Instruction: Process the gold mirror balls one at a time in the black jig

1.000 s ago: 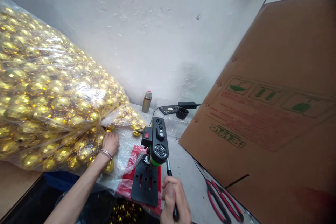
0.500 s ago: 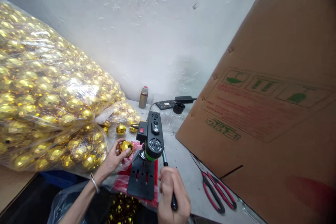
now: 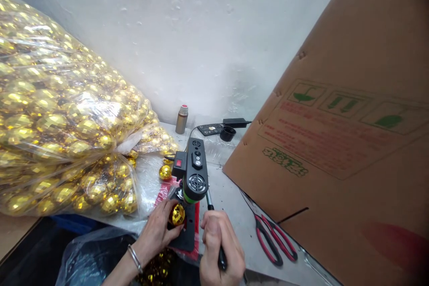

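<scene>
My left hand, with a bracelet at its wrist, holds a gold faceted ball between thumb and fingers. The ball is over the black slotted base plate, just in front of the head of a black machine. My right hand is wrapped round the black-ended lever on the machine's right side. Another gold ball lies left of the machine, near its red switch box.
A big clear bag of gold balls fills the left. Red-handled scissors lie at the right, beside a large cardboard box. Behind the machine are a small bottle, a black cup and a power adapter.
My left hand has moved right and toward me, bringing its ball from beside the machine to over the base plate. My right hand remains on the lever. The loose ball sits further right.
</scene>
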Tool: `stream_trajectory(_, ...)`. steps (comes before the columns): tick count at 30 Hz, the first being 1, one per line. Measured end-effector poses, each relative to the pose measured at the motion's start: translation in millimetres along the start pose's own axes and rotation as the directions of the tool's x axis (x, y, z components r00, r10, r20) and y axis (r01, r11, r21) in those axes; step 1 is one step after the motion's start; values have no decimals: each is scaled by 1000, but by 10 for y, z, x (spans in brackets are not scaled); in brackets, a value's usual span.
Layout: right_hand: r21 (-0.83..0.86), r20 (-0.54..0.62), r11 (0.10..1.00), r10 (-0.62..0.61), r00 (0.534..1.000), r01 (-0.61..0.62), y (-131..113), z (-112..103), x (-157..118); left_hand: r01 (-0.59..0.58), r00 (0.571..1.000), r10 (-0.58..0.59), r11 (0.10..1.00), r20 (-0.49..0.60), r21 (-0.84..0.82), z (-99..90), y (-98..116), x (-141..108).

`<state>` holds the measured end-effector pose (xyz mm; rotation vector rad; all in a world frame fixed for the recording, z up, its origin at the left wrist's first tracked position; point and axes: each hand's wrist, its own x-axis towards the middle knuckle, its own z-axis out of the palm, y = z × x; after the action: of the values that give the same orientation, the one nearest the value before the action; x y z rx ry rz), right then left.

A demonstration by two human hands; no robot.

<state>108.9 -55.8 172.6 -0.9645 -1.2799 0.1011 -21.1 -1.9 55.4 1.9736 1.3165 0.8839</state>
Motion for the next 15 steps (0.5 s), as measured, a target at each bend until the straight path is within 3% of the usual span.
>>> stream_trajectory(5,7,-12,1000,7,1000,-7,-31,10,-21,-15,1000,16,996,-7,88,108,-30,-9)
stream_trajectory(15,-12,-45,997,76,996,-77,-119,38,-21,-26,999,24,994,26,110,104,11,166)
